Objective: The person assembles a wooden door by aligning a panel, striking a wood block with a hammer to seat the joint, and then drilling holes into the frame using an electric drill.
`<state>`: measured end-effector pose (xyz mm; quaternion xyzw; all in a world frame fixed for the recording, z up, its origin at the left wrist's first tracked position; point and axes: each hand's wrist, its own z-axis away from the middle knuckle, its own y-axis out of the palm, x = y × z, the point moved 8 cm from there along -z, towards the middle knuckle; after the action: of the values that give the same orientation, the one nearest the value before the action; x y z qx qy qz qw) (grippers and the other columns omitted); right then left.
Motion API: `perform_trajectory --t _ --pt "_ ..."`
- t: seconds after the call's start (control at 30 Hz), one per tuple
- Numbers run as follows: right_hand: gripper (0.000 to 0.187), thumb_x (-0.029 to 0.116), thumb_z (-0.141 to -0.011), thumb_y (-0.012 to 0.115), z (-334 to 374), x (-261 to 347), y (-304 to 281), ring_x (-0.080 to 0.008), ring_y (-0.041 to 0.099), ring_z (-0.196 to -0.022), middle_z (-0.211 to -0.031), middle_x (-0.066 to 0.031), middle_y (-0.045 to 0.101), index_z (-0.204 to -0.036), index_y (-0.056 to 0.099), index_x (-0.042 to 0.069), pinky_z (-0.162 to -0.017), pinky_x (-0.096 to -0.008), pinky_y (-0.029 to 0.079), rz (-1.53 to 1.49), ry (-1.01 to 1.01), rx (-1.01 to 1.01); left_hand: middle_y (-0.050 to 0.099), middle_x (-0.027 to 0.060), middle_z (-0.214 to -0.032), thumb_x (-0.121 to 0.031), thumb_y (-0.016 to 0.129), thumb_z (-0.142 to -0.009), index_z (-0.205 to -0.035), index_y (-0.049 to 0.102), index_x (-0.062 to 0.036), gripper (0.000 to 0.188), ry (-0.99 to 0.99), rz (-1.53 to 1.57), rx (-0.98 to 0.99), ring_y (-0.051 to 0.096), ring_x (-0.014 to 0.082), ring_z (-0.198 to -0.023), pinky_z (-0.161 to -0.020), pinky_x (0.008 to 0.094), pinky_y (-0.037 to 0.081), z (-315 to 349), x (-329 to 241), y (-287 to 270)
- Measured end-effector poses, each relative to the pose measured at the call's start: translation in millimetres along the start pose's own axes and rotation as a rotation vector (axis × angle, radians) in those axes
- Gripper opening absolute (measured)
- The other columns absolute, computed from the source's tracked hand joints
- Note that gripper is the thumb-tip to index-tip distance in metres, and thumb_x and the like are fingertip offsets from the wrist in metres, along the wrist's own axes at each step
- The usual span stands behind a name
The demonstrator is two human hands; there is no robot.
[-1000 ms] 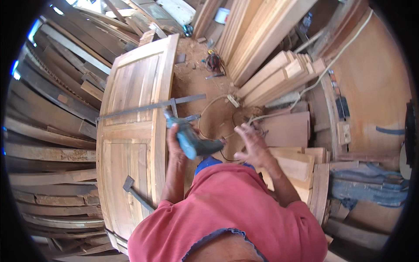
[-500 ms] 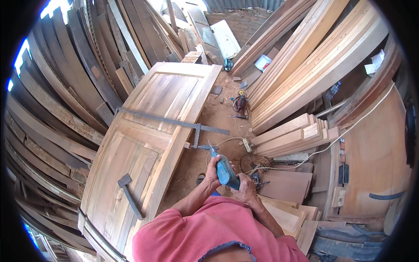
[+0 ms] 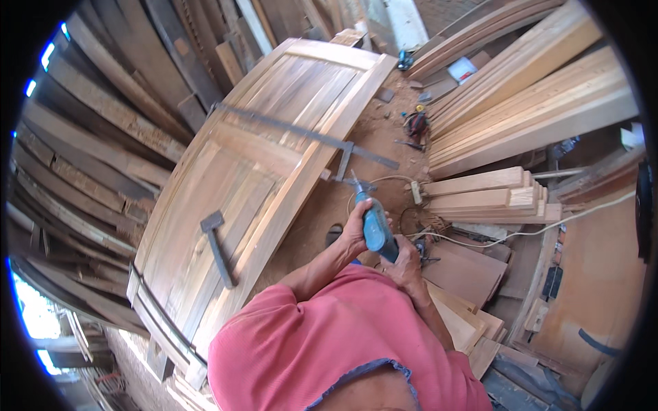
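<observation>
Both hands are on a blue power drill (image 3: 375, 229), held in front of the chest. The left hand (image 3: 355, 233) is clenched round the upper body of the tool; the right hand (image 3: 404, 264) grips its lower end, near where the cord leaves. The bit points up and away toward the edge of a big wooden door (image 3: 253, 171) that lies flat w/ raised panels — the tip is just beside that edge, though whether it touches the wood is hard to tell in this bent view.

A long metal bar clamp (image 3: 301, 137) runs across the door's upper half, its end sticking out past the edge near the drill bit. A hammer (image 3: 217, 245) lies on a lower panel, well apart from the hands. A pale cord (image 3: 521, 229) trails off to the right over the dirt floor (image 3: 370, 130).

Right of the drill sits a stack of short cut boards (image 3: 490, 198); above it long planks (image 3: 541, 96) lean — more dark timber (image 3: 75, 171) is piled along the left side. The person wears a pink shirt (image 3: 308, 342).
</observation>
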<state>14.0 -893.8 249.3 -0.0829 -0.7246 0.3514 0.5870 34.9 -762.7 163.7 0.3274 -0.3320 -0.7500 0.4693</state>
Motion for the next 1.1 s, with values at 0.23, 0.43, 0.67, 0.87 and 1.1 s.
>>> perform_trajectory --t 0.23,0.43,0.67,0.87,1.1 --pt "0.033 0.013 -0.077 0.073 -48 41 27 -0.0429 0.068 -0.091 -0.096 -0.0242 0.069 -0.107 0.065 0.0 -0.08 -0.0494 0.054 0.047 -0.08 0.083 0.065 0.0198 -0.103 -0.044 0.078 -0.083 -0.118 0.057 0.0029 0.062 0.076 0.12 -0.036 0.067 0.0348 -0.094 -0.089 0.0516 0.057 5 -47 -10" --pt "0.028 0.013 -0.077 0.073 -124 80 54 -0.0429 0.07 -0.084 -0.089 -0.0239 0.07 -0.101 0.067 0.0 -0.075 -0.0461 0.055 -0.028 0.008 0.215 0.068 0.0193 -0.099 -0.044 0.08 -0.082 -0.11 0.062 0.0016 0.056 0.048 0.222 0.085 0.068 0.0354 -0.097 -0.095 0.0526 0.056 -12 -130 -19" --pt "0.036 0.023 -0.078 0.076 -214 102 115 -0.0408 0.07 -0.082 -0.085 -0.0231 0.07 -0.101 0.067 -0.002 -0.074 -0.0456 0.055 0.143 0.18 0.392 0.068 0.01 -0.089 -0.036 0.079 -0.087 -0.097 0.06 -0.0084 0.035 0.016 0.39 0.058 0.069 0.0275 -0.086 -0.092 0.0509 0.058 -47 -215 -50" --pt "0.036 0.024 -0.077 0.076 -262 113 147 -0.0399 0.071 -0.081 -0.083 -0.0233 0.07 -0.1 0.067 -0.003 -0.076 -0.0444 0.054 0.191 0.244 0.462 0.07 0.0134 -0.092 -0.034 0.076 -0.089 -0.095 0.063 -0.0062 0.031 -0.002 0.495 0.037 0.069 0.0286 -0.088 -0.093 0.0485 0.056 -67 -251 -68" --pt "0.037 0.021 -0.077 0.076 -284 119 157 -0.0387 0.071 -0.08 -0.083 -0.0237 0.07 -0.101 0.066 -0.004 -0.074 -0.0433 0.054 0.227 0.28 0.499 0.067 0.0082 -0.084 -0.034 0.078 -0.089 -0.091 0.062 -0.0098 0.03 -0.04 0.553 0.017 0.069 0.0263 -0.082 -0.088 0.0505 0.058 -73 -265 -66"
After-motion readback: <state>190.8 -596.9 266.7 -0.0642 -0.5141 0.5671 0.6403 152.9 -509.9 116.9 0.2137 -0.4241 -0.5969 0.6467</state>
